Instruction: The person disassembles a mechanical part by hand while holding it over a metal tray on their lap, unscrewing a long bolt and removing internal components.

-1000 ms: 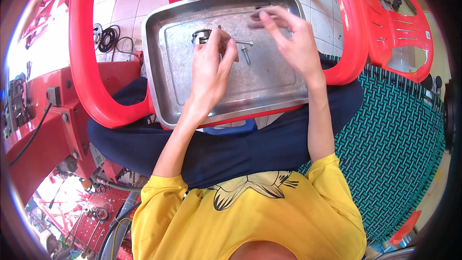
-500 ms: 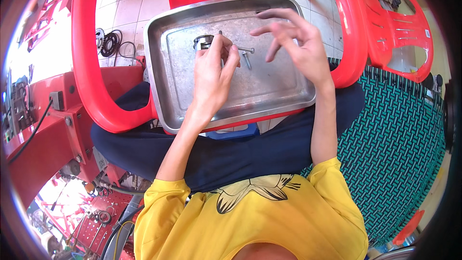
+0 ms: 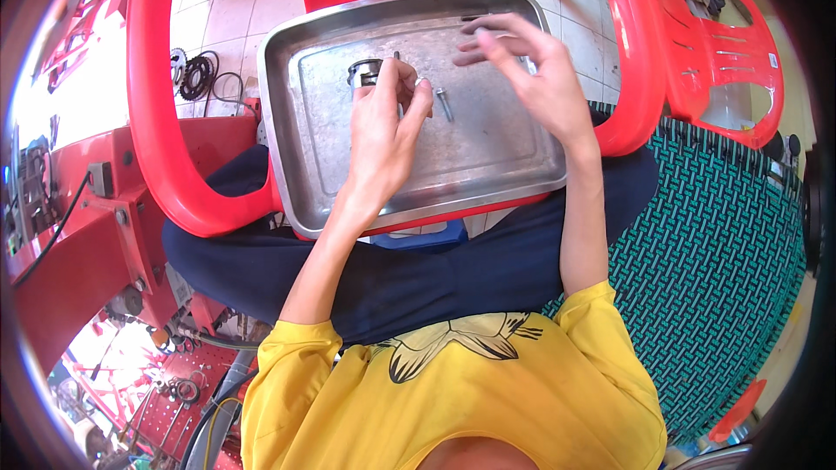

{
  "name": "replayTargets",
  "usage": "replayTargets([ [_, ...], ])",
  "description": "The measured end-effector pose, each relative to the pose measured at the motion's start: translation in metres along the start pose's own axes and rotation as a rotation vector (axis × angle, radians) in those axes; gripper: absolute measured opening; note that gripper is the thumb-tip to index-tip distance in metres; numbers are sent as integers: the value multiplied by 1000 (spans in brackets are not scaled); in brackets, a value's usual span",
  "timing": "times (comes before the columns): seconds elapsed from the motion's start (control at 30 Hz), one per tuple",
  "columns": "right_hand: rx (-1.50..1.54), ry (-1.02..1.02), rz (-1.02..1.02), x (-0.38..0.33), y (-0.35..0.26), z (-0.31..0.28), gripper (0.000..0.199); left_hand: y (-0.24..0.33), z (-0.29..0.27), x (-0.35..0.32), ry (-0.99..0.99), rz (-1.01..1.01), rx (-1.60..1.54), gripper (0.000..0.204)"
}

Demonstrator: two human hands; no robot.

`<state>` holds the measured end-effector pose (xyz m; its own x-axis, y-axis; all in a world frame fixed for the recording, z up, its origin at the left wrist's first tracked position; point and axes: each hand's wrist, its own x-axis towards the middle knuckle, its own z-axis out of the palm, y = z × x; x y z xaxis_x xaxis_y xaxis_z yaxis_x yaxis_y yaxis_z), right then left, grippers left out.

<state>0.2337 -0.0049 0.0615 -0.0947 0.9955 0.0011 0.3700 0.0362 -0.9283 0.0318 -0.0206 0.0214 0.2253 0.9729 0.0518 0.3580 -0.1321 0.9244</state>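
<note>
Steel tray (image 3: 509, 176) on red chair (image 3: 157, 122). Left hand (image 3: 383, 135) pinched round thin metal pin (image 3: 397, 59), beside ring (image 3: 364, 72). Right hand (image 3: 531, 70) hovered released, empty, near 1 bolt (image 3: 445, 105).

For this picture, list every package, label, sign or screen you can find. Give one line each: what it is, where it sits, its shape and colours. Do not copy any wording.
Sticker label: on the back of the red plastic chair at the upper right; small, rectangular, pale with blue marking.
No packages, signs or screens can be made out elsewhere.
</note>
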Motion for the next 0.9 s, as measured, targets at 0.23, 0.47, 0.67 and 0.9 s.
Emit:
replayTargets([
  [0.23, -142, 27, -81, -1, 6, 13, 26, 1, -1, 1, 15, -75, -176, 15],
  [0.47, -175, 223, -65, 4, 10, 2, 20, 0, -7, 4, -37, 135, 235, 16],
  [0.67, -208, 359, -118, 7, 11, -6, 22, -12, -1, -2, -27, 333, 622, 15],
  [0.9, -264, 434, -130, 8, 13, -24, 22, -14, -3, -6, -100, 318, 676, 22],
])
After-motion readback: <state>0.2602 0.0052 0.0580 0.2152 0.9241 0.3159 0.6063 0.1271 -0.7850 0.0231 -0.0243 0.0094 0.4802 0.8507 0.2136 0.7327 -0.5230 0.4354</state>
